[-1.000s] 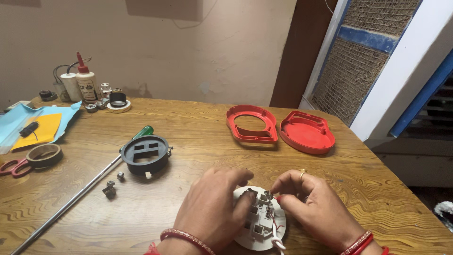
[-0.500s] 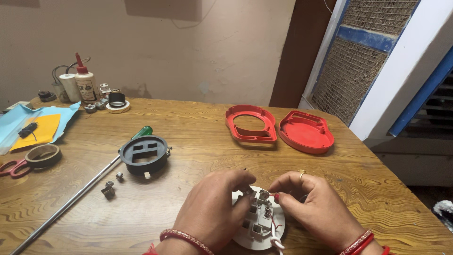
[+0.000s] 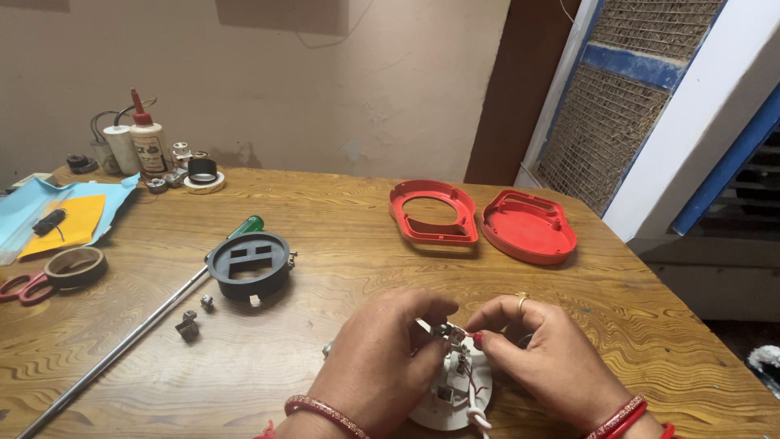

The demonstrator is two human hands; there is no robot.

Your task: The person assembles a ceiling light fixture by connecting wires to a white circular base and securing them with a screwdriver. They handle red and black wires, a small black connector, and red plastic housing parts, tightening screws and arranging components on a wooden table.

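at the lower middle of the frame, the left hand (image 3: 378, 358) wears a red beaded bangle at the wrist. the right hand (image 3: 544, 358) wears a gold ring, red nail polish and red bangles.

Wooden table (image 3: 341, 203), red covers (image 3: 483, 219), black ring (image 3: 249, 264), screwdriver (image 3: 138, 329)

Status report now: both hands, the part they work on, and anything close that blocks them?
Left hand and right hand pinch a small metal fitting above the white round base. Red and white wires attached. Nothing in the way; black round housing lies apart.
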